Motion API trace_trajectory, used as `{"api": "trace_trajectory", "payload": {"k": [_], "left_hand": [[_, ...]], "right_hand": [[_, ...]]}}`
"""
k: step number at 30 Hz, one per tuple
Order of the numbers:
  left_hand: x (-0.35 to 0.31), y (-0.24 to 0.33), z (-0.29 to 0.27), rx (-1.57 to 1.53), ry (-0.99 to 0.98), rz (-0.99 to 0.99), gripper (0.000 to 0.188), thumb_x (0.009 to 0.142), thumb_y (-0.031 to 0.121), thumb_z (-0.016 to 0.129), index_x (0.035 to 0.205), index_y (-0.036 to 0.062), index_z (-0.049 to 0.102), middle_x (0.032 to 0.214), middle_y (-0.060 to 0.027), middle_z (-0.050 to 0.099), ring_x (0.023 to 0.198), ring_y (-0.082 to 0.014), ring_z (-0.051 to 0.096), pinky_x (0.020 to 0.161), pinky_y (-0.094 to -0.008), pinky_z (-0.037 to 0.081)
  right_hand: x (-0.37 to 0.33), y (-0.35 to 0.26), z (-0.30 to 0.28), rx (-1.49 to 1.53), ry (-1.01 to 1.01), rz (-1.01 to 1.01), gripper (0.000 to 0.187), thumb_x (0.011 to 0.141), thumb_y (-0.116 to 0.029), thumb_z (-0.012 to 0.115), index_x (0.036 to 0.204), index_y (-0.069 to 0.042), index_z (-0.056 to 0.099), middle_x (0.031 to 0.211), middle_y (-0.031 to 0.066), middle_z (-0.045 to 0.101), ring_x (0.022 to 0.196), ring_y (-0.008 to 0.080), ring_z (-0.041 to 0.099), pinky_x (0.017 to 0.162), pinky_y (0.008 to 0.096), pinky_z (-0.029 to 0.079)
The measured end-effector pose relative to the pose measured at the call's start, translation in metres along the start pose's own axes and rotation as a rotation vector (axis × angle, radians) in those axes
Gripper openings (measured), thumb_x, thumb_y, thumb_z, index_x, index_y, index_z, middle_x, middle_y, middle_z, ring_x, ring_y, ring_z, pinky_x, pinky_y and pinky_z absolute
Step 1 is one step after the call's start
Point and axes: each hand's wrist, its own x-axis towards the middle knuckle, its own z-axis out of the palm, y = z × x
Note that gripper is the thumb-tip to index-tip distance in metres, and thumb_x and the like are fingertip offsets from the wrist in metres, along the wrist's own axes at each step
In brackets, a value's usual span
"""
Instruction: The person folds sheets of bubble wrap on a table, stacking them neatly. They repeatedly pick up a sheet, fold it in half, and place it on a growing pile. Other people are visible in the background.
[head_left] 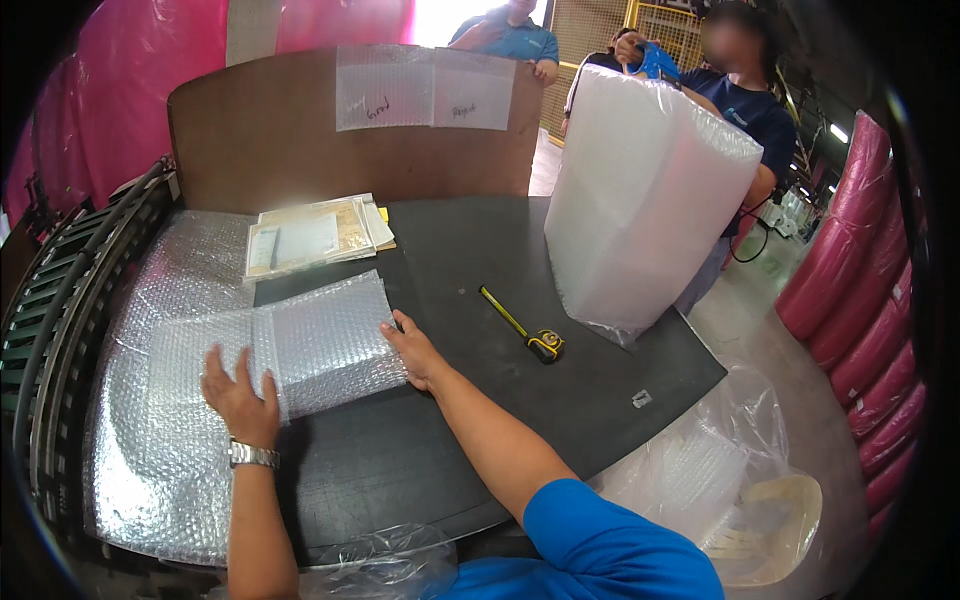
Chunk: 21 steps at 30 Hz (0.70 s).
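A clear bubble wrap pouch lies across the left part of the dark table. My right hand grips its right edge, thumb near the top and the other fingers partly hidden. Fingers spread, my left hand is over the pouch's left part; whether it touches the plastic I cannot tell. That wrist wears a metal watch. Beneath and to the left is a larger bubble wrap sheet. A yellow and black tape measure, its blade partly out, rests to the right of my right hand.
Papers in a clear sleeve lie toward the back, before a brown board. A tall white wrapped stack stands at the right, a person behind it. Rollers run along the left. Loose plastic and pink rolls are at the right.
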Motion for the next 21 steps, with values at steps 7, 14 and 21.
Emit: {"api": "trace_trajectory", "payload": {"k": [7, 14, 21], "left_hand": [[-0.007, 0.001, 0.011, 0.112, -0.805, -0.122, 0.066, 0.077, 0.053, 0.046, 0.128, 0.0113, 0.037, 0.13, -0.0244, 0.032, 0.122, -0.0362, 0.029, 0.096, -0.0546, 0.022], [-0.03, 0.053, 0.003, -0.207, -0.69, 0.247, 0.061, 0.071, 0.051, 0.057, 0.12, 0.0144, 0.048, 0.121, -0.0185, 0.043, 0.106, -0.0338, 0.042, 0.086, -0.0463, 0.031], [-0.021, 0.045, -0.002, -0.201, -0.572, 0.132, 0.061, 0.07, 0.047, 0.06, 0.12, 0.0131, 0.047, 0.12, -0.019, 0.042, 0.109, -0.0321, 0.038, 0.089, -0.0461, 0.026]], "right_hand": [[0.005, 0.008, 0.002, -0.125, 0.029, -0.076, 0.075, 0.082, -0.035, 0.056, 0.134, -0.002, 0.014, 0.13, 0.0195, 0.032, 0.12, 0.0258, 0.033, 0.095, 0.0358, 0.031], [-0.003, 0.009, 0.005, -0.115, -0.029, -0.199, 0.062, 0.076, -0.02, 0.065, 0.123, -0.001, 0.03, 0.114, 0.0131, 0.046, 0.104, 0.0218, 0.046, 0.087, 0.0323, 0.039], [-0.009, 0.001, 0.013, -0.21, 0.003, -0.212, 0.058, 0.073, 0.003, 0.055, 0.125, -0.003, 0.03, 0.111, 0.0121, 0.048, 0.1, 0.0194, 0.049, 0.083, 0.0301, 0.041]]}}
